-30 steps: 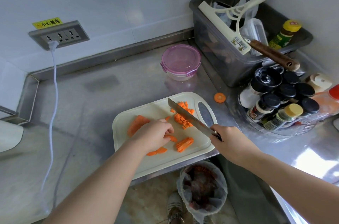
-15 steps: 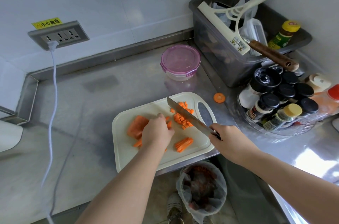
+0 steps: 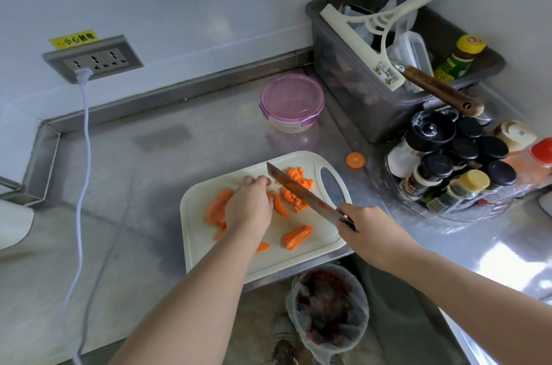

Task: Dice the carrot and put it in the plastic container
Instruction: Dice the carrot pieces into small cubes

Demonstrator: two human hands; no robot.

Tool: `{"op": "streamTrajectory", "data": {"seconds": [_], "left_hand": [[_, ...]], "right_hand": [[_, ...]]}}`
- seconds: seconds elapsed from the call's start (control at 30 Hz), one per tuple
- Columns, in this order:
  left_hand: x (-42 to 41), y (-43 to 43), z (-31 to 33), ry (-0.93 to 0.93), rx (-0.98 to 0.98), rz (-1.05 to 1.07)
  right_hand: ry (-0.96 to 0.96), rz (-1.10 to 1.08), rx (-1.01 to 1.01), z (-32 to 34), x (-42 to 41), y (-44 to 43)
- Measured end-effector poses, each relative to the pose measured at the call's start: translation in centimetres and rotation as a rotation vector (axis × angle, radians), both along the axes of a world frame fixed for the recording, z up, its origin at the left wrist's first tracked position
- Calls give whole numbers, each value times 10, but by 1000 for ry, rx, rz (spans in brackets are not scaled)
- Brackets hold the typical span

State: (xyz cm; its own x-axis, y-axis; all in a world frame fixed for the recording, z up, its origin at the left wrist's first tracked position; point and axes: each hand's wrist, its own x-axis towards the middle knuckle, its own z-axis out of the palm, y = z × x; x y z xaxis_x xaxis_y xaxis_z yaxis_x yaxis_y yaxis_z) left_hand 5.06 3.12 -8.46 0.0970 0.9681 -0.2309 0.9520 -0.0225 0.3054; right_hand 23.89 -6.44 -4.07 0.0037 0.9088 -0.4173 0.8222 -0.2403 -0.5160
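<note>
Right hand [image 3: 367, 227] is wrapped around the handle of the knife [image 3: 301, 190], with the blade slanting over the diced carrot [image 3: 301, 178] on the white cutting board [image 3: 203, 248]. Left hand [image 3: 249, 209] is palm-down with fingers loosely stretched out, partly covering a big carrot slab [image 3: 216, 209]. The purple-lidded plastic container [image 3: 292, 102] sits behind the board, lid on.

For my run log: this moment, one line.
stage: dicing; right hand: grips steel knife; left hand: over orange carrot pieces; round pink-lidded plastic container: closed
</note>
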Motion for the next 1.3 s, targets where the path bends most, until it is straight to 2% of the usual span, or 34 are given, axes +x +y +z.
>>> {"op": "streamTrajectory", "data": {"seconds": [0.1,0.27,0.4,0.6,0.77,0.83,1.1,1.3], "left_hand": [[1,4,-2,80,-27,-79],[3,0,3,151,-70,-25],[0,-14,3,171,-165,-66],[3,-27,-1,-43,-275,-121],[-8,-12,0,-228,-170,198],[-2,-8,2,-184,-169,234],[27,0,5,44,-210,119],[12,5,5,84,-253,164]], "right_hand": [[6,-7,7,-2,2,1],[12,-36,7,-6,5,0],[11,-47,9,-8,6,-1],[13,-41,-5,-7,3,1],[19,-20,-4,-4,2,2],[24,-15,-8,-5,2,1],[34,-27,25,-5,5,3],[21,35,-13,-7,7,1]]}}
